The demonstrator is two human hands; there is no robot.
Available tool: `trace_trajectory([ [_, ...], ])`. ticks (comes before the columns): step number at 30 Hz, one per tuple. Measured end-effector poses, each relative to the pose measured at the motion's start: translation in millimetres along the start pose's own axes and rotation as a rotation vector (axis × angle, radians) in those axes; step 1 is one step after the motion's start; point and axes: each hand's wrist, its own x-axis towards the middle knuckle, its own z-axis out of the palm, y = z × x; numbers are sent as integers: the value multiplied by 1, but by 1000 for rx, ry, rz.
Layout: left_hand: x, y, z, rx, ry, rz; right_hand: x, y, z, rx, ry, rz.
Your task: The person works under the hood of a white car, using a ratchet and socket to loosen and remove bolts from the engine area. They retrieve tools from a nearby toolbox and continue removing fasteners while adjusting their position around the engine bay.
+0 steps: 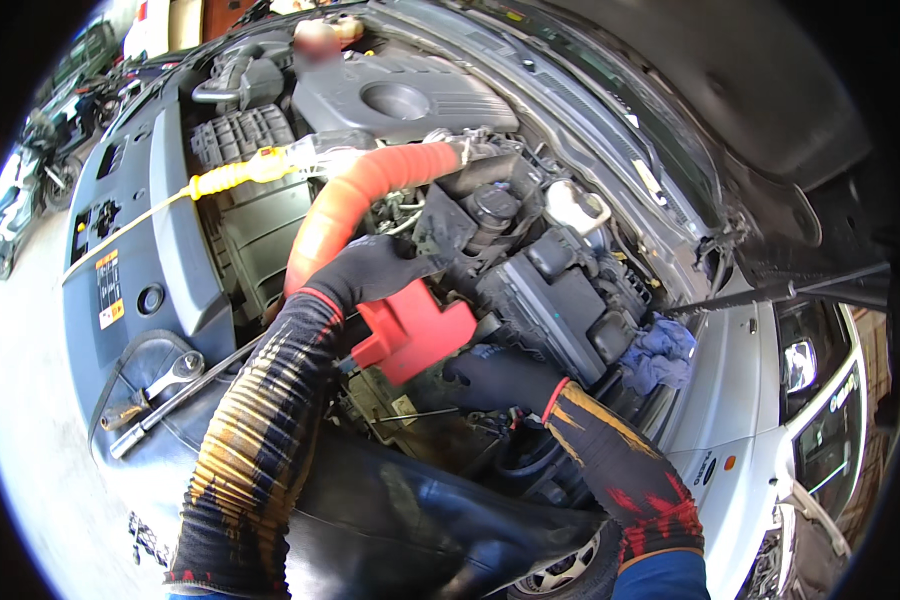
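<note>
In a car's engine bay, my left hand [375, 270], in a dark glove, grips the upper edge of a bright red plastic cover [420, 335], which is tilted. Its fingertips are lost against dark parts behind the cover. My right hand [505, 380], also gloved, is low at the cover's right side. Its fingers curl inward beside the battery area [395, 405], and whatever is between them is hidden. A thick orange hose [335, 205] arches just above my left hand.
A lit yellow work lamp [240, 178] with a cord lies across the bay. On the left front edge rest a ratchet [175, 372] and a long bar [185, 408]. A black fender cover [420, 510] drapes nearest me. A blue rag [660, 352] sits right, beside a black fuse box [545, 305].
</note>
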Motion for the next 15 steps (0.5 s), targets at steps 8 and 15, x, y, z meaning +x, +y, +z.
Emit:
trace_trajectory([
  [8, 14, -16, 11, 222, -4, 293, -11, 8, -31, 234, -32, -86],
  [15, -2, 28, 7, 351, 522, 81, -6, -2, -38, 183, 121, -362],
])
